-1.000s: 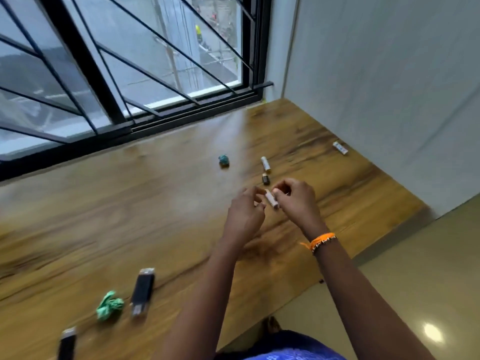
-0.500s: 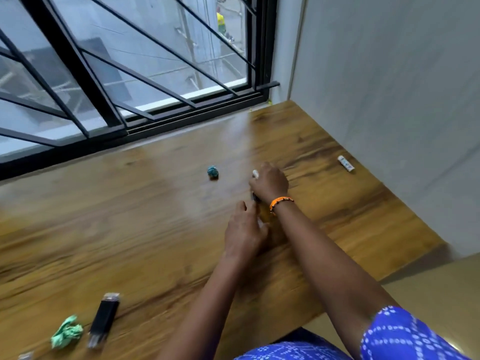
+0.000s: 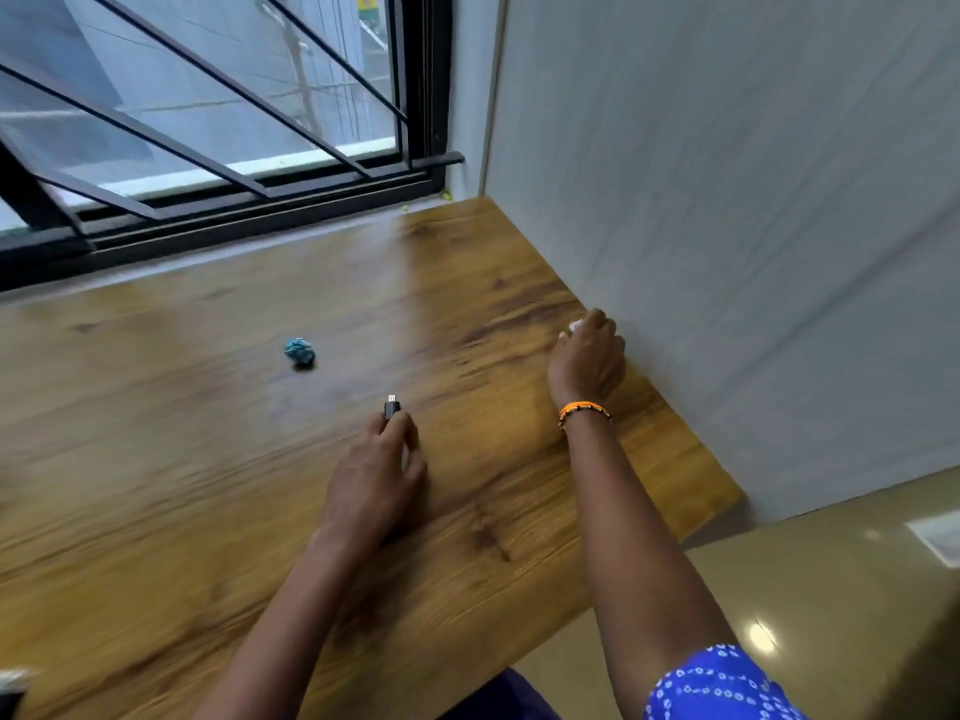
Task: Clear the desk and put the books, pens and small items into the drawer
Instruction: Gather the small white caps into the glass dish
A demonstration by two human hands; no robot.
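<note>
My left hand (image 3: 378, 475) rests on the wooden desk (image 3: 171, 475) and pinches a small black adapter (image 3: 392, 407) with a metal tip pointing away from me. My right hand (image 3: 587, 358), with an orange bracelet on the wrist, reaches to the desk's right edge by the wall, its fingers closed on a small white item (image 3: 575, 325) that is mostly hidden. A crumpled blue paper ball (image 3: 300, 351) lies loose on the desk, left of both hands.
A window with black bars (image 3: 218, 163) runs along the desk's far side. A grey wall (image 3: 727, 226) bounds the right edge. Part of a dark object (image 3: 13, 688) shows at the bottom left corner. The tiled floor (image 3: 831, 589) lies at lower right.
My right hand has moved from the middle of the desk to the white item by the wall. My left hand now holds the black adapter. The view has swung right.
</note>
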